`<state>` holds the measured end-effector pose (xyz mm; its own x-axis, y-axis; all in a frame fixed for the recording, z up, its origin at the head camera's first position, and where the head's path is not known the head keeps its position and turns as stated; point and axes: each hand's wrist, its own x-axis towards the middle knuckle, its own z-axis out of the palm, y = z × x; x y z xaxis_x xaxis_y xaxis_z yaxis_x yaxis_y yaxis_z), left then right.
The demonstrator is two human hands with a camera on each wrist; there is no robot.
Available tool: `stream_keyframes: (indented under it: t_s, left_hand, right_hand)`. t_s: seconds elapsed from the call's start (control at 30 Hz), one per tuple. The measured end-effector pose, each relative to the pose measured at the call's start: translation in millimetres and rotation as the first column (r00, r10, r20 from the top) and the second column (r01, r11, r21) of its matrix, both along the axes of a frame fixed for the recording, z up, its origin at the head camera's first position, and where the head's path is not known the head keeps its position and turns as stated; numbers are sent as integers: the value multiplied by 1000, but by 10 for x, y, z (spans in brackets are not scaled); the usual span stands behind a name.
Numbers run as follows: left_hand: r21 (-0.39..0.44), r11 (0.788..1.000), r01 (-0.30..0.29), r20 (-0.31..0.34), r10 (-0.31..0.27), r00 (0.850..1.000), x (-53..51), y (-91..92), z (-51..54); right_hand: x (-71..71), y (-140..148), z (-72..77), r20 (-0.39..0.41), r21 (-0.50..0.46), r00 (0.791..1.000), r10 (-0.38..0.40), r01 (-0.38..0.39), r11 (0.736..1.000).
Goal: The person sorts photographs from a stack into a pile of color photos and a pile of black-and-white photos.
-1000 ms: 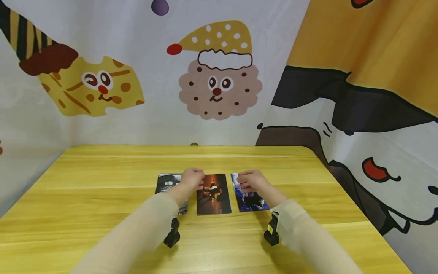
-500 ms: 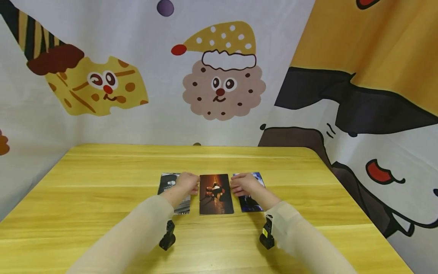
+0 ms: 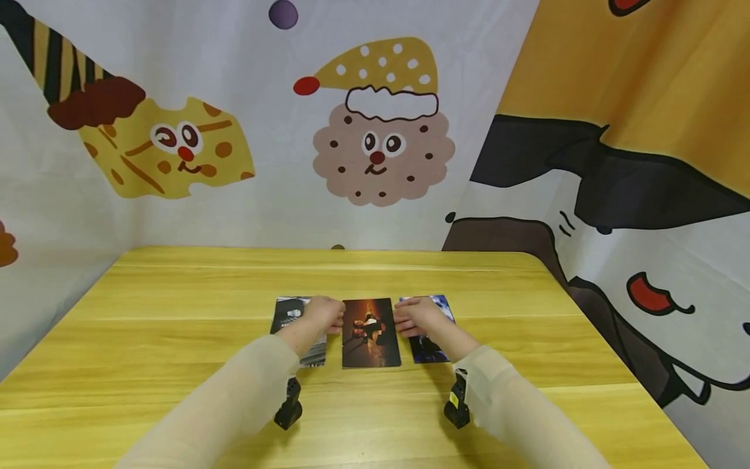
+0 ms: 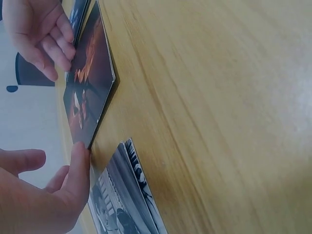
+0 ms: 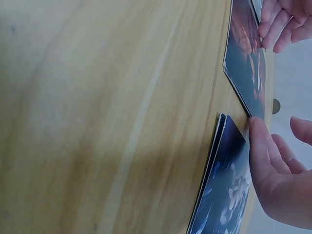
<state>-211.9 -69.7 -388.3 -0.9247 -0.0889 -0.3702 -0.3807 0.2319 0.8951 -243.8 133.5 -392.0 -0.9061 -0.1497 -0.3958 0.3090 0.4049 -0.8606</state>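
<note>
Three picture cards or card stacks lie in a row on the wooden table. The middle one, an orange-brown picture card (image 3: 370,339), sits between both hands. My left hand (image 3: 321,314) reaches over the black-and-white picture cards (image 3: 316,355), and its fingertips touch the left edge of the middle card. My right hand (image 3: 418,315) lies above the blue picture cards (image 3: 430,352), fingertips at the middle card's right edge. Both wrist views show extended fingers and thumbs held off the card. The black-and-white cards (image 4: 122,195) and blue cards (image 5: 224,185) each show layered edges. Parts of both are hidden by the hands.
The yellow wood-grain table (image 3: 193,286) extends around the cards. Behind it hangs a curtain (image 3: 281,221) with cartoon prints. A black wrist camera (image 3: 288,405) sits below the left sleeve, and another black camera (image 3: 458,402) below the right.
Both hands have shifted left relative to the cards. The right hand has come to the middle card's right edge; the left has drawn back to its left edge. Over the last half second little moves.
</note>
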Motion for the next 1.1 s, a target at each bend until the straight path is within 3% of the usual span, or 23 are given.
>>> stream_keyframes:
  t_s: [0.53, 0.87, 1.1]
  left_hand:
    - [43, 999, 1, -9, -1, 1000, 12, 10, 30]
    - [27, 997, -74, -42, 76, 996, -10, 37, 16]
    - [34, 996, -88, -45, 89, 995, -18, 75, -23]
  right_hand:
    - [-9, -8, 69, -2, -5, 1000, -30, 30, 1000]
    - [-20, -36, 82, -16, -16, 997, -77, 76, 997]
    - [-15, -56, 22, -38, -22, 992, -122, 121, 992]
